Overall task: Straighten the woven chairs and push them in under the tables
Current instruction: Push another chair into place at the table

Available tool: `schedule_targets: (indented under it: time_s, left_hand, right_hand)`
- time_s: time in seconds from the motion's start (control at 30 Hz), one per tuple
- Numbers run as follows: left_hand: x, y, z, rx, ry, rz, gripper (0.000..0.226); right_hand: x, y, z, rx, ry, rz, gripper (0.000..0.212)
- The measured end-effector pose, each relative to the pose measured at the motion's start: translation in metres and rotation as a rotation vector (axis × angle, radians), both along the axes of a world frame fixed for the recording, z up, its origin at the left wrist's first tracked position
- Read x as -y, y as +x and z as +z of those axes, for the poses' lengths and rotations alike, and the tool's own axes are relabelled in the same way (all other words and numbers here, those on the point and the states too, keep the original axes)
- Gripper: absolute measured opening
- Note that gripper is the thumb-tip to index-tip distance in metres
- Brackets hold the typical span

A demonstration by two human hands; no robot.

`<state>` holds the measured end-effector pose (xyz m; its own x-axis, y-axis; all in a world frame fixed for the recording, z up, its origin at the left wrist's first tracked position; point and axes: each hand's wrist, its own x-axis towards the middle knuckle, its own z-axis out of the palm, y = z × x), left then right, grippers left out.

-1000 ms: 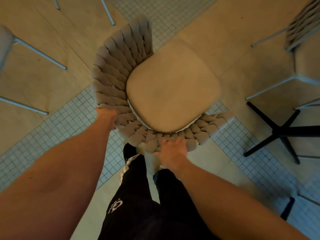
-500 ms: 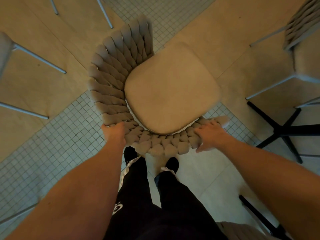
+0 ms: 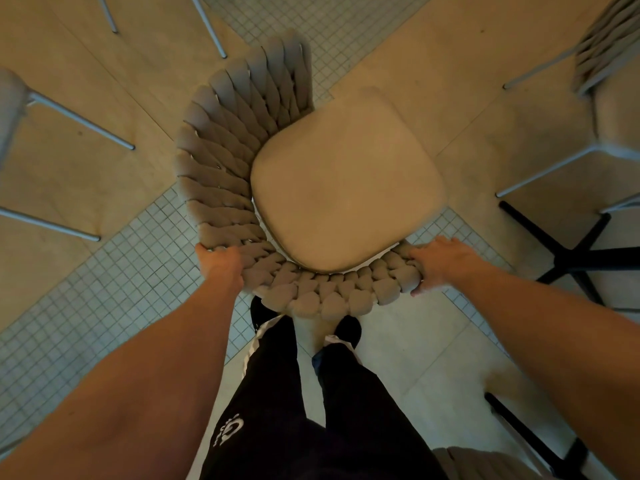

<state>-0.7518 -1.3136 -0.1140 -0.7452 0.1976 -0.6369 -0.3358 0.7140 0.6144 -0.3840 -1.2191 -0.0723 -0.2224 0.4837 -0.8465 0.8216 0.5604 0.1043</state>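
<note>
Tile floor w/ woven chair (image 3: 311, 188), seat front pointing upper-right; left hand (image 3: 221, 263) & right hand (image 3: 440, 261) grip backrest.

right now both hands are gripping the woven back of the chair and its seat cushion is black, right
Not quite. Both the left hand and right hand do grip the woven back of the chair, but the seat cushion is beige, not black, as the head view shows.

Seen from above, a woven chair (image 3: 242, 188) with a tan cushion (image 3: 346, 188) stands on the floor (image 3: 104, 289). The left hand (image 3: 221, 263) and right hand (image 3: 440, 261) each grip its curved backrest. A black table base (image 3: 568, 251) stands at right, another chair (image 3: 613, 98) in the upper right corner.
</note>
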Motion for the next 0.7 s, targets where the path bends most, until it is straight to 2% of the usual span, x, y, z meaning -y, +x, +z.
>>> schedule_targets:
  time_s: [0.3,0.5,0.6,0.7]
  left_hand:
    - [-0.037,-0.048,0.007,-0.081,-0.057,-0.366,0.05]
    - [-0.083,-0.066,0.011,-0.099,-0.125,-0.637,0.069]
    - [-0.097,-0.067,0.01,-0.102,-0.16,-0.72,0.076]
    - [-0.099,-0.066,0.012,-0.107,-0.166,-0.723,0.072]
  right_hand:
    - [0.094,-0.039,0.005,-0.049,-0.076,-0.24,0.085]
    - [0.142,-0.078,0.002,-0.111,-0.14,-0.371,0.088]
    - [0.152,-0.086,0.002,-0.129,-0.148,-0.419,0.085]
    - [0.154,-0.084,0.004,-0.131,-0.134,-0.423,0.084]
